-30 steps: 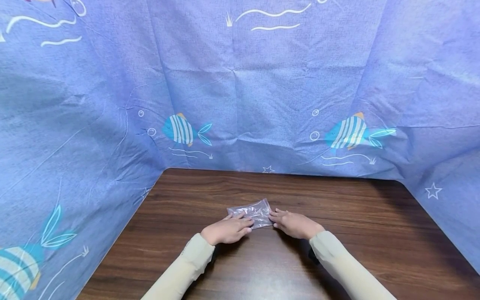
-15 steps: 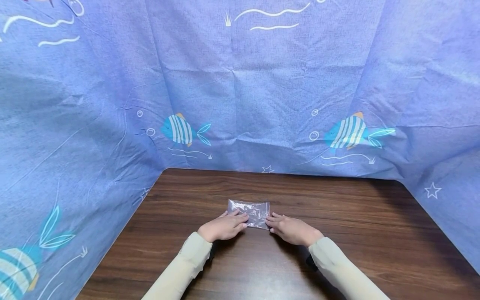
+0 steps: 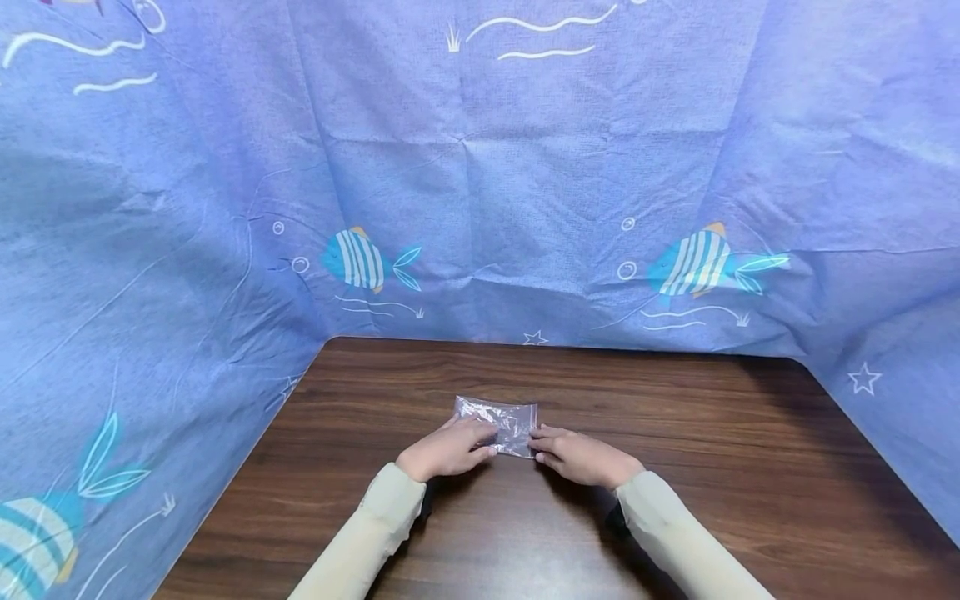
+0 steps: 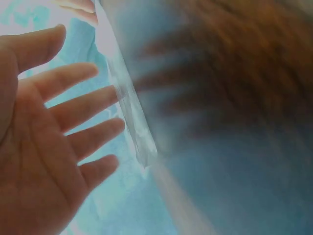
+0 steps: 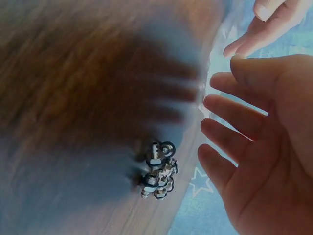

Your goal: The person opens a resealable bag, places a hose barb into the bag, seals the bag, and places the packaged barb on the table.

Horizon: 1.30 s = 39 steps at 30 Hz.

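A clear plastic bag (image 3: 513, 427) lies on the dark wood-grain table in the head view, its far left corner slightly lifted. My left hand (image 3: 448, 447) rests over the bag's near left part, covering some of it. At the opposite end, the fingertips of my right hand (image 3: 583, 457) touch the bag's right edge. In the left wrist view, the left hand (image 4: 44, 127) has its fingers spread and fairly straight, with the bag (image 4: 139, 128) thin and edge-on at the fingertips. Loosely extended fingers of the right hand (image 5: 259, 142) show in the right wrist view.
A cluster of shiny metal fittings (image 5: 159, 171) sits near the little finger in the right wrist view; I cannot find it in the head view. The brown table (image 3: 712, 433) reaches a blue fish-print curtain (image 3: 540, 208) at the back and sides.
The bag has turned from a slant to lie nearly square to me, its far right corner lower. Both hands have shifted slightly left, staying at the bag's two ends.
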Each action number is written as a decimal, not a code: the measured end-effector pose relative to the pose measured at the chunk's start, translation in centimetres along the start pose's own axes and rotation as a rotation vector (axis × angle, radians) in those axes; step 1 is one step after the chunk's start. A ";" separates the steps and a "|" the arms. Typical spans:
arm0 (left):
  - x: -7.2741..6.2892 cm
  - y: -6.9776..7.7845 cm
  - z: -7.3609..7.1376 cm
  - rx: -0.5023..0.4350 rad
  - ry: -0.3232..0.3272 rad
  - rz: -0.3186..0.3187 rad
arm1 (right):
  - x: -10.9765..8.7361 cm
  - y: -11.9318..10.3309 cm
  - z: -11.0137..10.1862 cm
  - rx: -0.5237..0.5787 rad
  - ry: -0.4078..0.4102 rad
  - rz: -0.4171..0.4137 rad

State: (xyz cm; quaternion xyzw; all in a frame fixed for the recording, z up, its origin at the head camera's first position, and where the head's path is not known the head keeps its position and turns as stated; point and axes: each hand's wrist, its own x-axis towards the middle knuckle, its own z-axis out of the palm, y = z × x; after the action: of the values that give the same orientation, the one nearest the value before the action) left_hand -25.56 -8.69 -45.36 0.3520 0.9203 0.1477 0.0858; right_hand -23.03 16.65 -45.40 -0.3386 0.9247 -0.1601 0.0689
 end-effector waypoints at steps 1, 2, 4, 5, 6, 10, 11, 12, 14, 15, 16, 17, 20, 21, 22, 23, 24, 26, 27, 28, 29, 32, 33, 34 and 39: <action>0.1 0.0 0.0 0.009 0.023 0.010 | 0.1 0.1 0.0 0.007 0.010 -0.005; 0.2 0.0 -0.1 0.016 0.052 0.016 | 0.2 0.3 -0.1 0.017 0.020 -0.007; 0.6 0.0 -0.1 0.004 0.111 0.012 | 0.4 0.6 -0.2 0.033 0.059 -0.017; 0.7 0.1 -0.2 -0.017 0.135 0.002 | 0.5 0.8 -0.2 0.042 0.086 -0.022; 0.8 0.2 -0.3 -0.053 0.156 -0.010 | 0.7 0.9 -0.2 0.054 0.118 -0.023; 1.4 0.7 -0.4 -0.283 0.218 -0.044 | 1.4 1.3 -0.2 0.082 0.268 0.010; 1.6 0.8 -0.4 -0.345 0.231 -0.041 | 1.7 1.3 -0.1 0.091 0.298 0.036; 1.9 0.8 -0.2 -0.399 0.250 -0.032 | 1.9 1.4 -0.1 0.098 0.325 0.064; 2.4 1.0 0.2 -0.493 0.280 -0.039 | 2.3 1.5 -0.1 0.129 0.364 0.124; 2.6 1.0 0.5 -0.537 0.293 -0.050 | 2.6 1.5 -0.1 0.149 0.377 0.157; 2.8 1.2 0.7 -0.580 0.306 -0.063 | 2.8 1.5 -0.1 0.176 0.391 0.197; 3.1 1.3 1.0 -0.629 0.317 -0.080 | 3.0 1.6 -0.1 0.211 0.397 0.239; 3.6 1.7 1.8 -0.789 0.328 -0.148 | 3.5 1.6 -0.1 0.372 0.400 0.354; 3.8 1.8 2.0 -0.844 0.329 -0.170 | 3.6 1.7 0.0 0.437 0.395 0.381; 4.0 1.9 2.3 -0.898 0.329 -0.188 | 3.7 1.7 0.1 0.510 0.391 0.406; 4.3 1.9 2.5 -0.943 0.330 -0.204 | 3.8 1.8 0.2 0.577 0.383 0.419; 4.5 1.9 2.8 -0.982 0.329 -0.218 | 4.0 1.9 0.3 0.638 0.378 0.433; 4.8 1.8 3.2 -1.042 0.331 -0.249 | 4.2 2.2 0.6 0.745 0.368 0.449; 5.0 1.8 3.4 -1.053 0.335 -0.261 | 4.3 2.3 0.7 0.787 0.360 0.453; 5.1 1.7 3.5 -1.069 0.335 -0.276 | 4.4 2.4 0.8 0.833 0.351 0.459; 5.1 1.6 3.6 -1.078 0.335 -0.290 | 4.4 2.5 0.9 0.868 0.339 0.459; 5.2 1.4 4.0 -1.085 0.324 -0.312 | 4.5 2.6 1.0 0.971 0.292 0.463; 5.2 1.3 4.1 -1.085 0.319 -0.313 | 4.5 2.6 1.0 0.989 0.276 0.459; 5.2 1.3 4.2 -1.085 0.314 -0.312 | 4.5 2.6 1.0 1.006 0.267 0.458; 5.1 1.3 4.4 -1.033 0.306 -0.301 | 4.6 2.5 1.4 0.968 0.256 0.438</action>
State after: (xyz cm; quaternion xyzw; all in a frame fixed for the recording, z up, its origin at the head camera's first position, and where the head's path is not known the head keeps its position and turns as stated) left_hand -27.41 -3.39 -49.38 0.1033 0.7704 0.6150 0.1325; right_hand -27.70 15.13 -47.68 -0.0453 0.7951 -0.5894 0.1354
